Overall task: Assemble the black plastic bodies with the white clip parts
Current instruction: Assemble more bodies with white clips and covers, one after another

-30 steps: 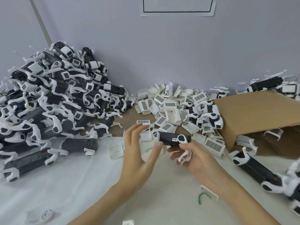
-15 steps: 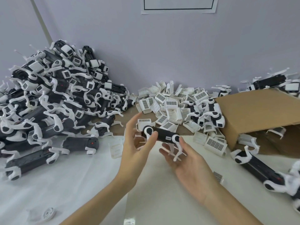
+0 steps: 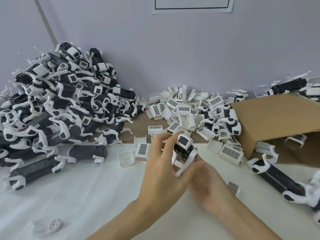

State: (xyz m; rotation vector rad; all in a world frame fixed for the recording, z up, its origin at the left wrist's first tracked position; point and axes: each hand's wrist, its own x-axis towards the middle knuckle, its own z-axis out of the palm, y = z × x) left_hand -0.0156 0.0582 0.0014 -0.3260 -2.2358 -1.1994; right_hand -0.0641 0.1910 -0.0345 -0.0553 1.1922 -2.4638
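I hold one black plastic body [image 3: 183, 149] with white clip arms upright between both hands at the middle of the table, its white square end facing me. My left hand [image 3: 161, 168] grips it from the left with curled fingers. My right hand [image 3: 206, 186] cups it from below and the right, partly blurred. Behind it lies a heap of loose white clip parts [image 3: 183, 110] with dark grids. A few single white clips [image 3: 142, 150] lie just left of my hands.
A tall pile of assembled black-and-white units [image 3: 57, 104] fills the left side. A tipped cardboard box [image 3: 277, 118] lies at the right, with more black bodies [image 3: 277, 177] in front of it. A small white disc [image 3: 54, 226] lies near the front left.
The black body has turned from lying crosswise to standing end-on toward me. Both hands closed around it and shifted slightly right.
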